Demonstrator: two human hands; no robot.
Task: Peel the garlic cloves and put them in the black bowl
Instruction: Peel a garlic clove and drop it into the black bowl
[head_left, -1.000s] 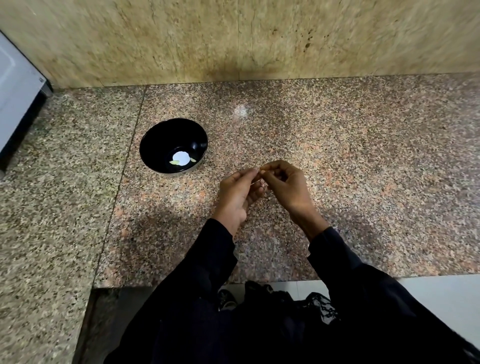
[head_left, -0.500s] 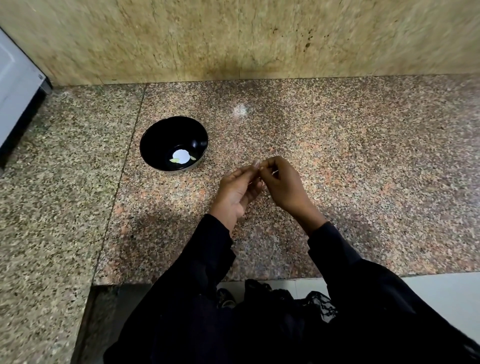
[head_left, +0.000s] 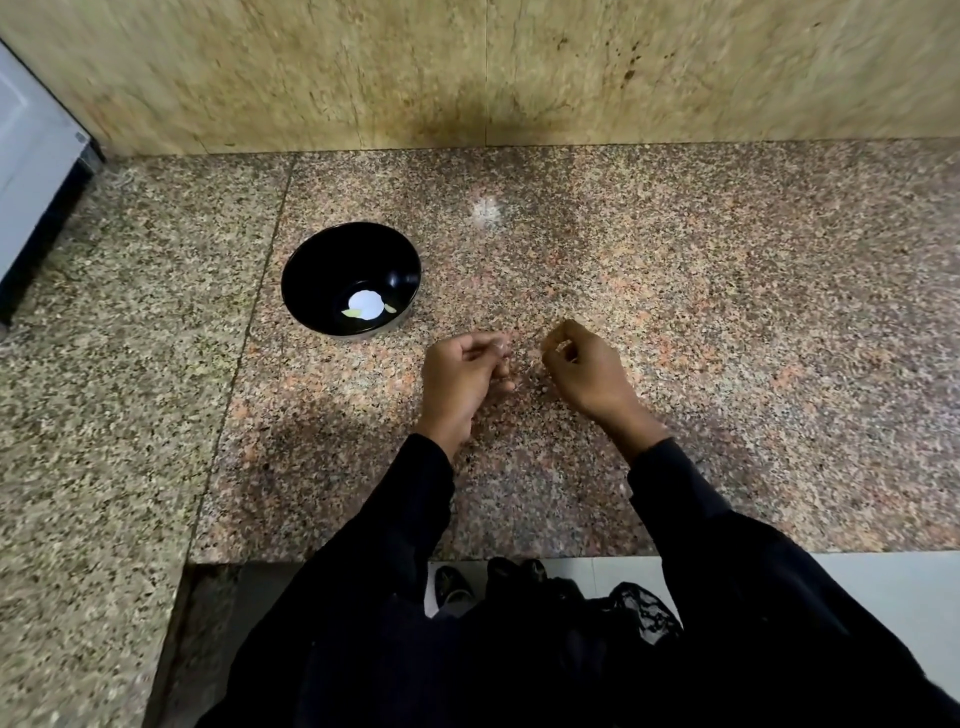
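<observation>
I see a speckled granite counter (head_left: 727, 322), polished and mottled pink, grey and black, with a seam line running down its left part and a yellowish stone wall (head_left: 467, 67) behind. The bowl (head_left: 322, 260) is round, glossy and black, sitting up and to the left of my left hand (head_left: 457, 379). Inside it lie two small pale cloves (head_left: 353, 313) beside a bright white glare spot.

Half a second ago both hands met fingertip to fingertip; now they are pulled apart with a gap between them. The left hand's fingers curl in, pinching something small and pale at the tips, which I take for the garlic (head_left: 503, 344), though it is blurred. The right hand (head_left: 587, 374) is curled too, pinching a pale scrap; I cannot tell whether it is skin. Black sleeves (head_left: 727, 561) cover both arms.
</observation>
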